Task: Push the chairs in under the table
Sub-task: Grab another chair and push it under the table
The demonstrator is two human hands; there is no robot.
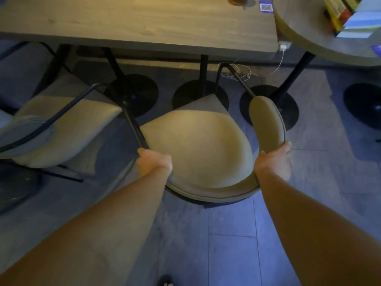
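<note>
1. Our left hand (154,162) is closed around the left end of the curved backrest of the tan chair (198,149), right where the black metal arm frame (134,124) runs up to meet it.
2. Our right hand (273,162) is clamped on the right side of the same backrest, thumb on the inner face and fingers wrapped over the outer edge, just below the padded armrest (266,122).
3. The tan chair sits between our forearms with its seat facing the table; the front corner of the seat lies in shadow under the near edge of the wooden table (144,23), while most of the cushion and the whole backrest are out in the open.
4. A second chair (61,129), same tan upholstery and dark frame, stands to the left, angled, its front part reaching under the table edge and its side close to our chair's left arm frame.
5. Under the table we see black pedestal legs on round black bases (201,96), and a thin white cable (241,73) tangled near the chair's right front frame.
6. A round-edged table (309,32) with stacked books (342,15) adjoins the right end.
7. The floor (231,234) is grey tile, and a dark shoe tip (165,280) shows at the bottom edge.
</note>
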